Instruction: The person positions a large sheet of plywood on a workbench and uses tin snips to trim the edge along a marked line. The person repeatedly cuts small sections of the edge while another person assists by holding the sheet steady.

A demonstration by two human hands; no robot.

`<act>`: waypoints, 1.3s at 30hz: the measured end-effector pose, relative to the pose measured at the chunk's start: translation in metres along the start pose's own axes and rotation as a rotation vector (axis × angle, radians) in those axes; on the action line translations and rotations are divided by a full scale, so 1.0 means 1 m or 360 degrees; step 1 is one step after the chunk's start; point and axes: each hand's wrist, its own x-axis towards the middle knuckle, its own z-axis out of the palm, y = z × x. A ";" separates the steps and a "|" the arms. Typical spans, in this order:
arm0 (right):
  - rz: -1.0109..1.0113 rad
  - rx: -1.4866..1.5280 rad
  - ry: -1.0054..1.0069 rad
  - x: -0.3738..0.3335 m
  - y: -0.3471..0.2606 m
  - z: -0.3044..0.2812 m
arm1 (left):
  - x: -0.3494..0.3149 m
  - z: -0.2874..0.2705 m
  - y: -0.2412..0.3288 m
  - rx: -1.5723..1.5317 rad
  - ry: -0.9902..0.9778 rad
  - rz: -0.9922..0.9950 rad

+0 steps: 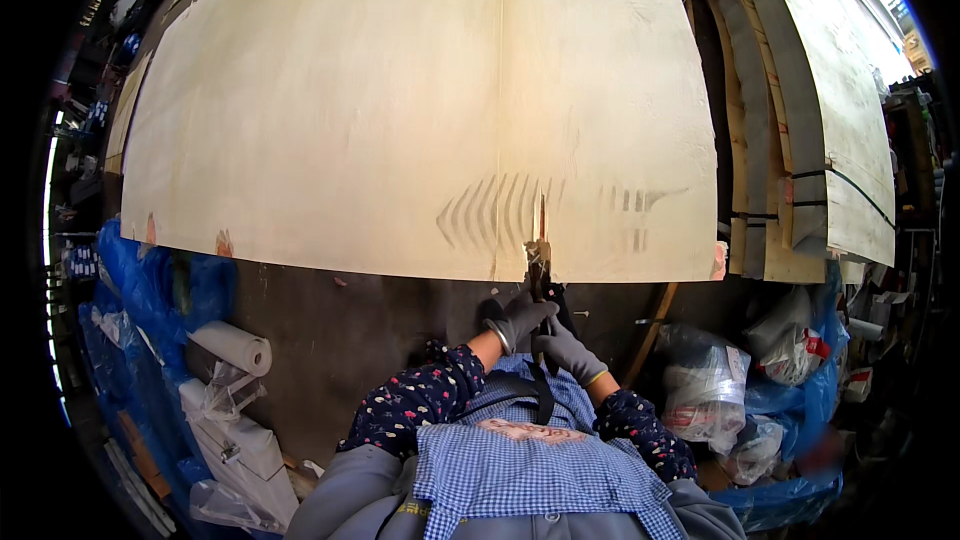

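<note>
A large pale plywood sheet (330,110) lies in front of me, its near edge facing my body. That edge has a narrow splintered notch (541,220) right of its middle, with dark curved smudges on the surface around it. A dark, slim hand tool (539,285) reaches into the broken spot; its exact kind is hard to make out. My left hand (522,322), in a grey glove, is closed around it just below the board's edge. My right hand (570,352), gloved alike, is closed lower down, near its handle end by my apron.
Strapped stacked boards (860,140) stand at the right. Blue plastic sheeting (130,340), a white roll (235,348) and a white package (240,450) lie at the left. Clear plastic bags (705,385) and a leaning wooden strip (650,335) are at the lower right.
</note>
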 end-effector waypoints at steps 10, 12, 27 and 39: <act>-0.0047 -0.0272 0.0160 0.035 -0.026 -0.005 | 0.110 0.034 -0.085 -0.0554 0.0071 0.0427; -0.0024 -0.0315 0.0158 0.036 -0.033 -0.003 | 0.116 0.031 -0.091 -0.0415 0.0105 0.0509; -0.0112 0.0726 0.0004 0.044 -0.008 0.012 | 0.038 -0.022 -0.048 -0.1128 -0.0505 0.0255; 0.0110 0.1939 -0.0613 -0.015 -0.011 0.023 | -0.030 -0.012 0.026 -0.0123 0.0235 -0.0109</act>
